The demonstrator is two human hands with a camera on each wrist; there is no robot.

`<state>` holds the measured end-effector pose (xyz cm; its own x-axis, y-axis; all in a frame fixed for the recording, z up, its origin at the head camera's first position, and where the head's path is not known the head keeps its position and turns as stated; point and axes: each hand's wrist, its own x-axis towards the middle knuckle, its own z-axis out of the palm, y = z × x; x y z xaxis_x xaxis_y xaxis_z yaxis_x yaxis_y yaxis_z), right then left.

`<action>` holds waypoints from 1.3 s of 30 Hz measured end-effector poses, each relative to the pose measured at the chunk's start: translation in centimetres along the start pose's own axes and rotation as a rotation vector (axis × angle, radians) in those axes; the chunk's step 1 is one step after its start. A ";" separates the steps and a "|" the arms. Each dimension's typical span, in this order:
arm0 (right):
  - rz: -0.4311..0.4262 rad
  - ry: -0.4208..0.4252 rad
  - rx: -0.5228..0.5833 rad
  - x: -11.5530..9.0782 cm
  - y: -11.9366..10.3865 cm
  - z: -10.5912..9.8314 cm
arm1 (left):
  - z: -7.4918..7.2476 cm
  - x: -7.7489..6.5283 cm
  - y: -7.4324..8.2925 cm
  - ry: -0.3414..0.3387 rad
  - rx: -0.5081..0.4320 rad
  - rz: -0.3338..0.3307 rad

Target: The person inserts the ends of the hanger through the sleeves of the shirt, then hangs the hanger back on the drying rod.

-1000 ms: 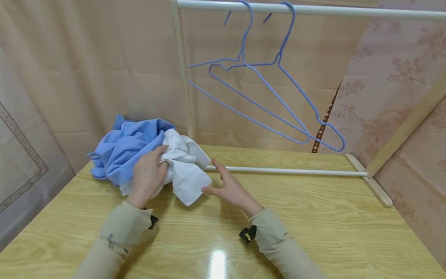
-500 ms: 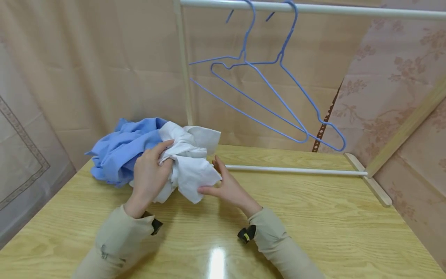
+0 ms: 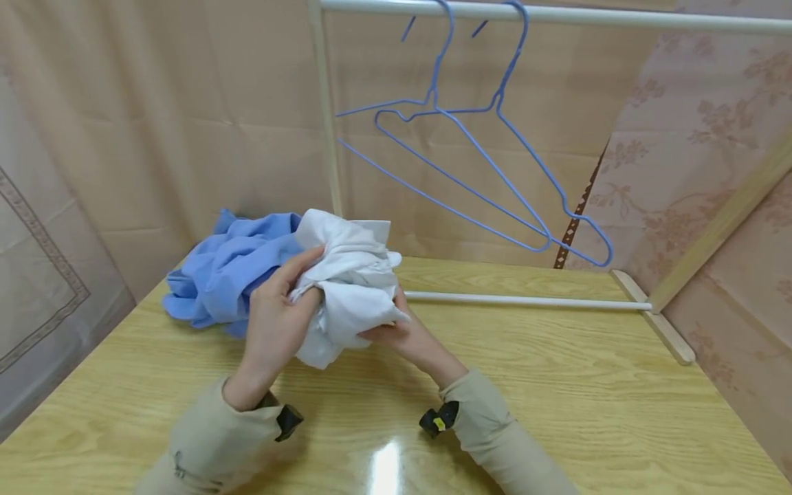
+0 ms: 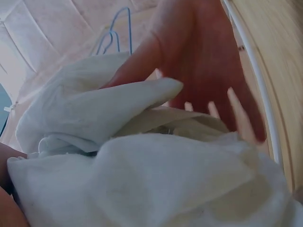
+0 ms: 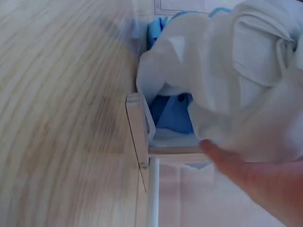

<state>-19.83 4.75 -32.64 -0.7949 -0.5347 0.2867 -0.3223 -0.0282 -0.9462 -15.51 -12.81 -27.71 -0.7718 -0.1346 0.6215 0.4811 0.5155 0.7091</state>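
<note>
A crumpled white shirt (image 3: pixel 355 275) is bunched up above the table. My left hand (image 3: pixel 278 316) grips its near left side, thumb and fingers closing on the folds. At its right my right hand (image 3: pixel 414 337) touches and supports the cloth from behind and below, the fingertips hidden in the head view. The left wrist view shows that hand's fingers (image 4: pixel 222 113) spread and fairly straight behind the white folds. Just to the left lies a blue shirt (image 3: pixel 216 275) in a heap, partly covered by the left hand and white cloth; a dark button shows on it in the right wrist view.
Two blue wire hangers (image 3: pixel 476 148) hang from the white top bar (image 3: pixel 619 18) of a rack at the back. Its lower white bar (image 3: pixel 526 300) runs close over the wooden table (image 3: pixel 557 399) to a wooden foot (image 3: pixel 652 316) at right. Curtains (image 3: pixel 185 103) stand behind.
The white shirt has come up and to the right off the blue heap in my left hand. My right hand has gone from beside the cloth to behind and under its right side.
</note>
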 end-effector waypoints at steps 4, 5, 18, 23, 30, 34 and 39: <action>-0.037 0.042 0.037 0.0 1.1 -0.4 | 0.0 -0.2 0.6 -0.069 -0.088 -0.055; -0.045 0.045 0.052 0.0 1.3 -0.5 | 0.1 -0.2 0.6 -0.091 -0.116 -0.075; -0.223 0.059 0.429 -0.4 0.1 -0.3 | 1.0 -1.0 0.9 -0.287 -0.265 -0.107; -0.366 0.147 0.419 0.6 2.0 -0.8 | 1.2 -1.1 0.8 -0.324 -0.212 -0.074; -0.403 0.297 0.306 -0.1 -0.6 -1.0 | 1.2 -0.9 0.7 -0.373 -0.143 -0.038; -0.328 0.394 0.179 -1.1 -2.6 -0.9 | 1.0 -0.6 0.3 -0.420 -0.077 0.006; -0.322 0.433 -0.017 -1.8 -3.6 -0.8 | 0.8 -0.3 -0.3 -0.465 -0.006 0.046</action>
<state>-17.64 6.46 -29.62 -0.7925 -0.1041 0.6010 -0.5901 -0.1180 -0.7986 -15.77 -12.27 -28.37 -0.8535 0.2826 0.4378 0.5204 0.5073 0.6870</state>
